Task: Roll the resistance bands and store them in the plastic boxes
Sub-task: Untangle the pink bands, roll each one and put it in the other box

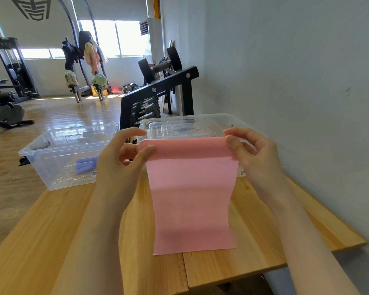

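A flat pink resistance band (192, 194) hangs from both my hands down onto the wooden table (264, 241). My left hand (124, 158) pinches its top left corner between thumb and fingers. My right hand (249, 150) pinches the top right corner. The band's upper edge is folded over a little. An open clear plastic box (51, 158) stands at the left and holds a rolled purple band (86, 165). A second clear plastic box (188, 126) with a lid on it stands behind the pink band.
The table's right side runs along a grey wall (296, 81). A black dumbbell rack (158, 96) stands just beyond the boxes. Gym machines (13, 77) stand farther off on the wooden floor at the left.
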